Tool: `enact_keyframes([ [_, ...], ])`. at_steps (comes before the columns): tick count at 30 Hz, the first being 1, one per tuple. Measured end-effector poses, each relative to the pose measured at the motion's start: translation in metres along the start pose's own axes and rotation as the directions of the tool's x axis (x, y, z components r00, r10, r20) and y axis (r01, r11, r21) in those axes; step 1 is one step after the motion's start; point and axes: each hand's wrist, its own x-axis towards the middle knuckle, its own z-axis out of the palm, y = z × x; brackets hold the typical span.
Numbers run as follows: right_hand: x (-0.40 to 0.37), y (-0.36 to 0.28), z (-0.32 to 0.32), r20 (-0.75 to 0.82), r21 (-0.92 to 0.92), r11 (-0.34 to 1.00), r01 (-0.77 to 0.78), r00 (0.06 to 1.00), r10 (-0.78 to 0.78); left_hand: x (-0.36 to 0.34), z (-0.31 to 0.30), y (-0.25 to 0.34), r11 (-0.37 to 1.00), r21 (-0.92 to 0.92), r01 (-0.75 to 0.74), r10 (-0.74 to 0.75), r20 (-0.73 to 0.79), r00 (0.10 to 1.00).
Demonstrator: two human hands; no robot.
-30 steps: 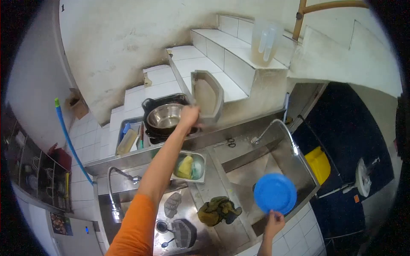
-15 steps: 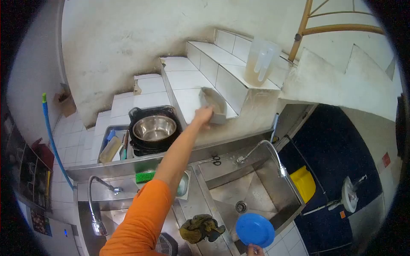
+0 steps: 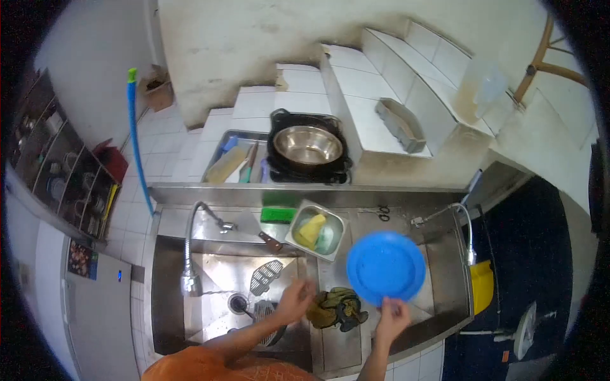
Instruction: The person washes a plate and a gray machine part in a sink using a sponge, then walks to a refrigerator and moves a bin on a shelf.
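My right hand (image 3: 392, 317) grips the near rim of a shallow blue plastic bowl (image 3: 386, 267), tilted over the right sink. Over the right side of the left sink hovers my left hand (image 3: 297, 301), slightly blurred, its fingers apart and holding nothing. Between the sinks lies a crumpled dark yellow-brown cloth (image 3: 337, 309). A perforated grey drain plate (image 3: 266, 277) rests in the left sink, with another slotted piece (image 3: 264, 312) partly hidden by my left arm. On the tiled step sits a grey angular tray (image 3: 400, 125), away from both hands.
Behind the sinks are a metal container (image 3: 340, 244) with yellow sponges, a green brush (image 3: 277, 216), a wooden-handled knife (image 3: 270, 241) and scissors (image 3: 383, 213). Flexible taps (image 3: 189, 254) (image 3: 469, 232) overhang both sinks. A steel bowl (image 3: 308, 145) and plastic jug (image 3: 480, 95) stand on the steps.
My left hand has let go of the grey tray on the step and come back over the left sink. The blue bowl has been raised into fuller view, and the camera has turned left.
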Motion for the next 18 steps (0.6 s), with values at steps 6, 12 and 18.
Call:
enact_keyframes([
  [6,0.067,-0.052,0.16,0.296,0.259,0.965,-0.043,0.954,-0.037,-0.177,-0.1,-0.093,0.921,0.286,0.264,-0.294,0.066,0.954],
  [12,0.066,-0.097,0.255,0.488,0.46,0.854,-0.241,0.873,-0.016,-0.221,-0.166,-0.137,0.726,0.328,0.604,-0.537,-0.278,0.797],
  [18,-0.067,0.048,0.182,0.723,0.034,0.998,0.055,0.688,-0.063,-0.26,-0.168,-0.236,0.653,0.092,0.752,-0.712,-0.265,0.65],
])
